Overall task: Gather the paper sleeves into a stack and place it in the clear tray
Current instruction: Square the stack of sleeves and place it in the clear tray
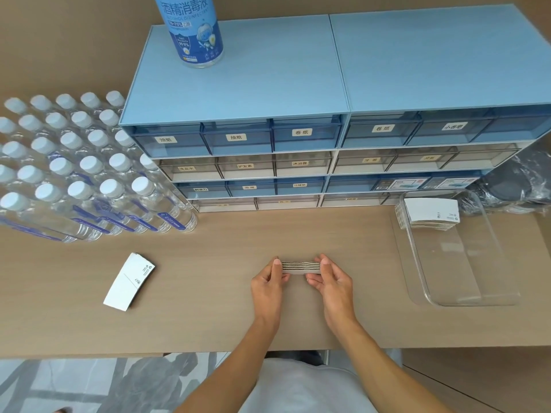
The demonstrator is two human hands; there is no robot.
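Observation:
A small stack of white paper sleeves [300, 267] is held edge-on just above the table's middle. My left hand [268, 283] pinches its left end and my right hand [329, 281] pinches its right end. More white sleeves [128, 281] lie flat on the table to the left, apart from my hands. The clear tray [465, 299] stands at the right, and a stack of sleeves [430, 214] lies in its far end.
Several water bottles [83, 171] with white caps stand packed at the far left. Blue drawer cabinets [298, 138] line the back, with a disinfectant bottle [192, 28] on top. Dark plastic-wrapped items [518, 180] sit behind the tray. The table's front edge is near my body.

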